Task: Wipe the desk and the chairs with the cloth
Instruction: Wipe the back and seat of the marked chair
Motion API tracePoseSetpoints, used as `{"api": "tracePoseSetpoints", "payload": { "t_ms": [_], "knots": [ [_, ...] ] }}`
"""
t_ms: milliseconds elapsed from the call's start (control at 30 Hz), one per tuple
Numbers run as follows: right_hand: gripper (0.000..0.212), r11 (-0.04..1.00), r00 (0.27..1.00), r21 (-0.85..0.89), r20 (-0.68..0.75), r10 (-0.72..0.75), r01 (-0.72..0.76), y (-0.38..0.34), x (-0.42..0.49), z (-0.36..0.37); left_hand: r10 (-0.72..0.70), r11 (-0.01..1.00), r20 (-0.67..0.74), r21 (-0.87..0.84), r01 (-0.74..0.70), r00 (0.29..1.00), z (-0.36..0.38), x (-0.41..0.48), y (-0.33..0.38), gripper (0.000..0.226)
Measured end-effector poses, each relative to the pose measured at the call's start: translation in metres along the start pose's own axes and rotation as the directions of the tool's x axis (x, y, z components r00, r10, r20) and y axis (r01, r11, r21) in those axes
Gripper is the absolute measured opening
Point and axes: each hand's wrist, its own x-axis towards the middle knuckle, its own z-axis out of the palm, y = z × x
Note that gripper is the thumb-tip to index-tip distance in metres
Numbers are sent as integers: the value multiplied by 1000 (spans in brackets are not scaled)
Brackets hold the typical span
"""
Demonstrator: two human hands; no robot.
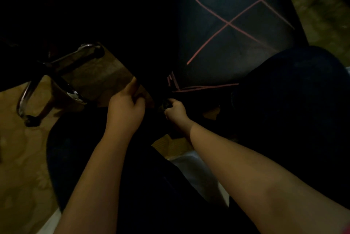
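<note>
A black chair seat [236,25] with pink crossed stitching fills the upper middle of the dim head view. My left hand [126,108] is at the seat's near left corner, its fingers curled round the dark edge there. Just to its right, my right hand [175,110] grips a small dark bunched thing, apparently the cloth [165,105], against the underside of the seat's front edge. Most of the cloth is hidden in shadow. The desk is not in view.
The chrome star base [62,74] of another chair, with castors, stands on the mottled tan floor [22,158] at the left. My knees in dark trousers [295,104] are on both sides of my arms. The upper left is too dark to read.
</note>
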Motion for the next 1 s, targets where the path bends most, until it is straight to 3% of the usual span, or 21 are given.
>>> {"api": "tracePoseSetpoints", "payload": {
  "t_ms": [100,267,433,567,733,867,1000],
  "knots": [
    [49,994,994,55,-65,-87,90,-5,-12,-3,2,999,4,-35,-2,1000,-1,0,1,54],
    [42,963,942,-29,-202,-268,267,-20,-36,-2,0,1000,-8,-26,0,1000,0,0,4,55],
    [42,995,986,11,-132,-99,101,-11,-31,-1,19,1000,15,-8,-19,1000,-1,-2,1,54],
    [46,990,985,94,-145,-95,109,-14,-33,1,16,1000,5,-17,-16,1000,-1,-4,3,54],
    [34,924,878,0,-310,-365,383,-29,-51,-3,10,1000,-16,-24,-10,1000,0,0,4,53],
    [38,891,818,38,-414,-399,453,-27,-48,-3,19,1000,-15,12,-18,1000,1,-3,5,52],
    [47,862,781,-35,-407,-474,506,-24,-46,8,27,1000,-14,7,-27,1000,3,-6,3,51]
  ]
}}
